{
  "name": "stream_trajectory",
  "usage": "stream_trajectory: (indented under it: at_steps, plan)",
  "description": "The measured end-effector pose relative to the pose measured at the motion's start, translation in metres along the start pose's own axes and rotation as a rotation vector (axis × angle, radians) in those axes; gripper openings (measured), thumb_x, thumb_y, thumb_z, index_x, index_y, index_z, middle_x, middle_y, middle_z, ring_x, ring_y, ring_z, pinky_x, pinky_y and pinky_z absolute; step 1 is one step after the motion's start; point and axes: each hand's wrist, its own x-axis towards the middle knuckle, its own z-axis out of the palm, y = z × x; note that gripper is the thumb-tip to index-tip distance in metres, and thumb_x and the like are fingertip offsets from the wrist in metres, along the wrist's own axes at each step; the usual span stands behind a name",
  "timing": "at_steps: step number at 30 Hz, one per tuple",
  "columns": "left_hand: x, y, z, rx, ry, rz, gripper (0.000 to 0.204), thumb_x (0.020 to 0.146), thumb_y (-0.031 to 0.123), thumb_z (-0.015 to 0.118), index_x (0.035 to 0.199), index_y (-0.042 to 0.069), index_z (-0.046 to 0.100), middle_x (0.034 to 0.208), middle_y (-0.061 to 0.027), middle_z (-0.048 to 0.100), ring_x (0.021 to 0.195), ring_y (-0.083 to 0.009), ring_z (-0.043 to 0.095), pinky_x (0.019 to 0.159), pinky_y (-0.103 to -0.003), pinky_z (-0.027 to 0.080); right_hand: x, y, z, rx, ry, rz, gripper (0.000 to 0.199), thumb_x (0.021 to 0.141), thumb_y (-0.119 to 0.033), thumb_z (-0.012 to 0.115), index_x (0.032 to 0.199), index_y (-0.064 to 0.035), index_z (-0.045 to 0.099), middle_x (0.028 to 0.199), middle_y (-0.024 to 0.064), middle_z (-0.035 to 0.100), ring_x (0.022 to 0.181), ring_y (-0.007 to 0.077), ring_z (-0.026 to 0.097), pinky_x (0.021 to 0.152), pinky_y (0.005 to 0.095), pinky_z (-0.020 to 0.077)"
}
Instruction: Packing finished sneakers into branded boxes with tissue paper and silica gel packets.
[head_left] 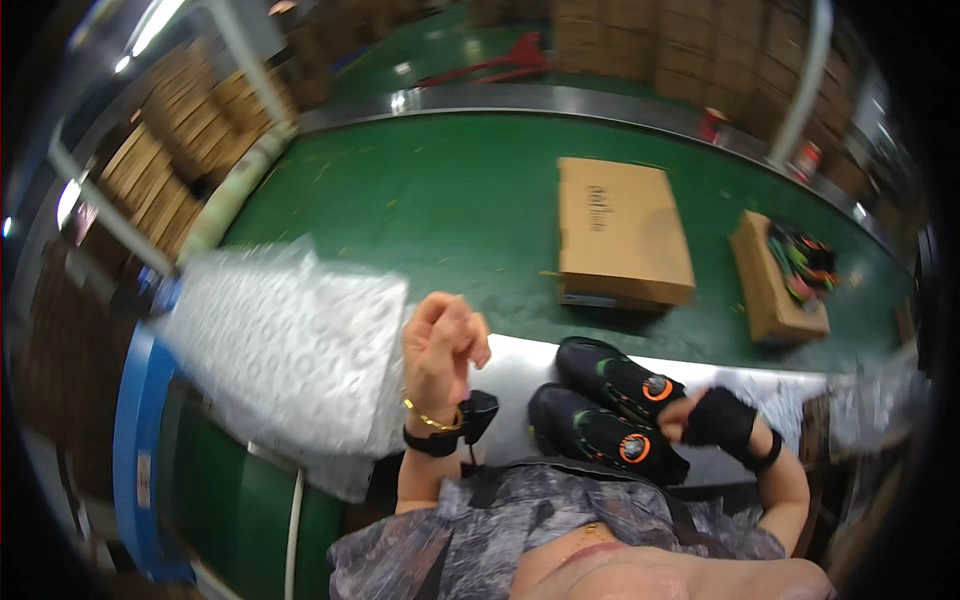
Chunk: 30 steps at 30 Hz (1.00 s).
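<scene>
Two black shoes [606,440] with green trim and round orange-ringed marks lie side by side on a pale metal work surface [505,400]. At their heel end is my right hand [712,418], in a black fingerless glove; its bare fingers are drawn together at the heel of the far shoe [612,375]. My left hand [443,340] is raised to the left of the pair, fingers curled in. Whether something small is inside them cannot be made out. A gold bracelet and a black strap with a small device circle the left wrist.
Clear bubble-wrap bags [290,340] lie left of my left hand. Beyond the shoes, a closed cardboard box [622,228] sits on the green belt [430,200]. Farther right, colourful shoes [803,262] rest on another carton [765,290]. A blue frame [140,450] stands at the left.
</scene>
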Motion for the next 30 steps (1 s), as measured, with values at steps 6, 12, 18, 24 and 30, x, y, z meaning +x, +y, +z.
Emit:
stream_trajectory:
  at_steps: [6,12,18,24,30]
  plan:
    - [0.027,-0.056,0.002,0.213,-0.004,-0.152,0.017,0.089,0.017,0.049,0.076,0.005,0.048,0.060,0.0003,0.041,0.052,-0.0107,0.044,0.043,-0.024,0.036,0.068,0.045,-0.030,0.111,0.951,-0.023,0.035,0.071,-0.023,0.063,0.098,-0.0036,0.055,0.097,0.0162,0.057,0.092,0.0305,0.055,0.078,0.0352,0.0449]
    - [0.055,-0.101,-0.006,0.227,0.033,-0.396,0.017,0.088,0.023,0.051,0.084,0.006,0.050,0.064,0.0018,0.044,0.056,-0.0112,0.048,0.048,-0.025,0.040,0.156,0.079,-0.019,-0.265,0.844,0.250,0.076,0.063,-0.031,0.068,0.128,-0.0094,0.035,0.131,0.0232,0.032,0.120,0.0399,0.031,0.092,0.0612,0.0262]
    - [0.088,-0.122,-0.012,0.249,0.157,-0.443,0.024,0.087,0.031,0.051,0.088,0.007,0.050,0.065,0.0011,0.045,0.058,-0.0124,0.049,0.052,-0.028,0.042,0.184,0.109,0.002,-0.359,1.080,0.162,0.075,0.061,-0.024,0.070,0.124,-0.0016,0.037,0.128,0.0213,0.036,0.124,0.0327,0.031,0.092,0.0607,0.0247]
    - [0.111,-0.157,0.016,0.535,0.110,-0.318,0.030,0.088,0.032,0.050,0.093,0.003,0.050,0.065,-0.0022,0.045,0.055,-0.0148,0.047,0.052,-0.030,0.041,0.140,0.094,0.008,0.022,1.362,-0.005,0.074,0.063,-0.022,0.070,0.124,-0.0001,0.036,0.129,0.0216,0.037,0.124,0.0338,0.030,0.096,0.0506,0.0262]
    - [0.111,-0.157,0.016,1.264,-0.178,0.170,0.030,0.082,0.024,0.054,0.098,-0.001,0.049,0.074,-0.0161,0.054,0.066,-0.0336,0.051,0.065,-0.039,0.044,0.082,0.084,0.003,0.859,1.649,0.115,0.051,0.075,-0.024,0.066,0.115,-0.0020,0.044,0.096,0.0111,0.058,0.087,0.0173,0.057,0.074,0.0295,0.0446]
